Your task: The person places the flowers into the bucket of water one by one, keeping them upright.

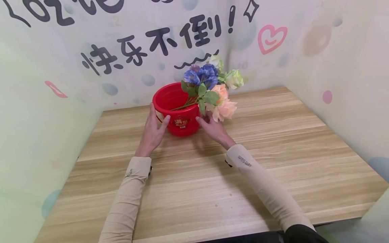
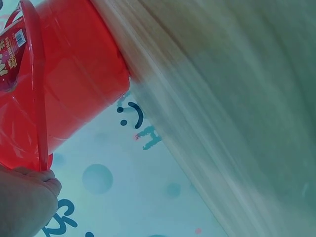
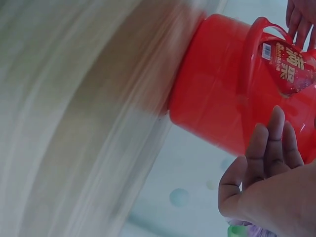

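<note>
A red plastic bucket (image 1: 182,126) with a red and gold label stands upright on the wooden table (image 1: 194,189), near the back wall. Artificial flowers (image 1: 209,84) in blue, peach and pale green lean over its right rim, their stems inside. My left hand (image 1: 153,130) is at the bucket's left side, fingers extended and thumb apart. On the right side, my right hand (image 1: 214,128) is beside the bucket, partly covered by the peach blooms. Its fingers (image 3: 274,143) look loosely bent in the right wrist view, with nothing between them. Whether either hand touches the bucket is unclear.
Printed wall sheets (image 1: 146,77) with lettering and dots enclose the table at the back, left and right. The back wall is just behind the bucket. A curved red handle (image 2: 37,89) lies across the bucket's side.
</note>
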A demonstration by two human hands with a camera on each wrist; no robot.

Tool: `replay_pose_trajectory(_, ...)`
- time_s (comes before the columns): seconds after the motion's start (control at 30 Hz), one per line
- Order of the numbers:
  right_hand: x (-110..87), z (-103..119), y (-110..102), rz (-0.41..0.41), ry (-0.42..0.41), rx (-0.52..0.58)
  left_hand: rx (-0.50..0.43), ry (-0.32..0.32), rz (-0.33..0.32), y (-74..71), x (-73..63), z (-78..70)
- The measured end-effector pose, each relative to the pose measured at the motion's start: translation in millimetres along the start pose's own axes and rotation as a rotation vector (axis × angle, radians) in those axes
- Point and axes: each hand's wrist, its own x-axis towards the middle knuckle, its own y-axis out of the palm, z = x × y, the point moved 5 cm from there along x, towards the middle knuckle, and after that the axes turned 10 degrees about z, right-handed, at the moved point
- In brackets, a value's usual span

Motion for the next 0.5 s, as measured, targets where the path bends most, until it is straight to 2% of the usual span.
replay_pose_trajectory(0.1, -0.3, -1.3, -1.8, -0.014, -0.051, -0.012, 0.008, -0.006, 0.003, -0.9, -0.2, 1.3)
replay_pose_trajectory(0.2, -1.1, -2.5, -3.9, 0.007, -0.091, -0.053, 0.021, -0.01, 0.009, -1.7, 0.2, 2.0)
replay_pose_trajectory(0.33, -3.0, -8.1, -10.5, 0.034, -0.12, -0.167, 0.026, -0.02, 0.024, -2.2, 0.8, 1.9)
replay_pose_trajectory(0.5, -7.7, -13.4, -24.8, -0.007, -0.151, -0.354, 0.032, -0.027, 0.037, -4.9, 1.2, 1.3)
